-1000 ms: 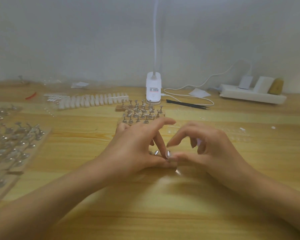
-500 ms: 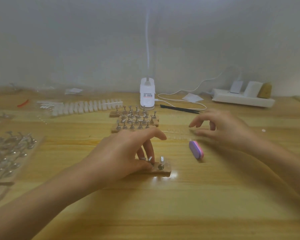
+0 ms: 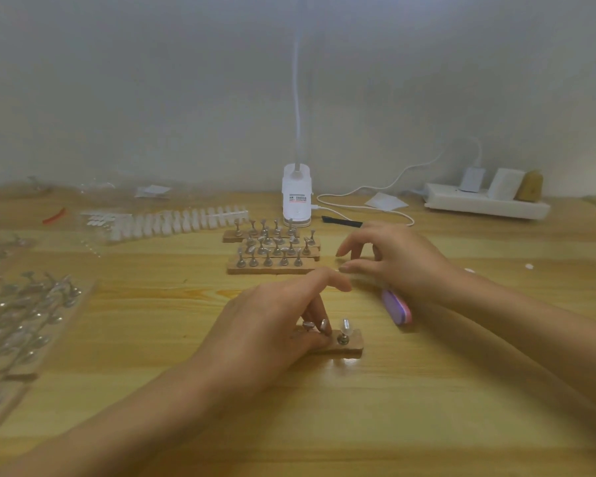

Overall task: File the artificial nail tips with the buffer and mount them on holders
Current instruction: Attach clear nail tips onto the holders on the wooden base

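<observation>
Clear tip [image 3: 345, 324] upright on holder [image 3: 341, 339], rt end of wood block [image 3: 354, 346], centre-front of table [image 3: 324, 425]. Block pinched in L hand [image 3: 272, 321]: thumb at near edge, fingers curled down on top. Just rt of block, pink-purple buffer [image 3: 397, 307] flat on table, far end under R wrist. Beyond it R hand [image 3: 393, 263], fingers loosely bent, thumb & index tips apart, relaxed. Hands well apart. Behind: stacked holder blocks [image 3: 272, 253], lamp base [image 3: 297, 197].
</observation>
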{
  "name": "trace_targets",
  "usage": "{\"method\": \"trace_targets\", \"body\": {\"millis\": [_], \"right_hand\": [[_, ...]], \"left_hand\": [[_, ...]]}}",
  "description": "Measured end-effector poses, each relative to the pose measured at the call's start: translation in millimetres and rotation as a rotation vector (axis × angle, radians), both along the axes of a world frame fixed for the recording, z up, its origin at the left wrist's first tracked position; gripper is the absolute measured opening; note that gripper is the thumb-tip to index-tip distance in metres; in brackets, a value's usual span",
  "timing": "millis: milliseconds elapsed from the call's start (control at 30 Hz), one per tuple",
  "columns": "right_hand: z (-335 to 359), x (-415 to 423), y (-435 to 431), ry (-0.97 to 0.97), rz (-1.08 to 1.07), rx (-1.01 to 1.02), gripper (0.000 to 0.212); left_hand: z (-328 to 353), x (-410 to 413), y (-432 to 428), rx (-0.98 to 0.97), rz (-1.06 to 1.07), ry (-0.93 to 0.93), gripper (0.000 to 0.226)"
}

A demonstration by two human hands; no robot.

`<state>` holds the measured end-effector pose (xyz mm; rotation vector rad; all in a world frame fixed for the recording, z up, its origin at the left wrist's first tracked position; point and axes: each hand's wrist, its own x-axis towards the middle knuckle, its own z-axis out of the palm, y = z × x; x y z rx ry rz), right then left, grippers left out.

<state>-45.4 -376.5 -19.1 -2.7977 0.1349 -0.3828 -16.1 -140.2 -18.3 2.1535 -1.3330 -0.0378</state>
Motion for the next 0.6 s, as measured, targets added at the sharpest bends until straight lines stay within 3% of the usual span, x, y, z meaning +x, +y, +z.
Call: {"method": "trace_targets", "body": {"millis": [100,367,467,533,600], "right_hand": [[-1.8,7.2,5.4,0.02,-0.03,-0.019,0.021],[-3.9,12.5,6.5,0.012,-0.042,0.232,0.019],[-4.9,11.5,6.4,0.011,-0.014,0.205,0.021],[-5.4,10.0,6.6,0.008,-0.001,0.157,0.021],[-6.6,8.3,6.7,-0.007,0.002,0.117,0.02]], "left_hand": [[0.8,-1.8,-0.3,-0.004,-0.007,-0.083,0.063],[2.5,-5.9,-0.2,-0.004,-0.039,-0.245,0.06],[2.0,-4.2,-1.7,-0.01,-0.117,-0.427,0.068],[3.0,1.1,-2.0,-0.005,-0.162,-0.428,0.073],[5.0,7.1,-1.1,-0.018,-0.195,-0.308,0.074]]}}
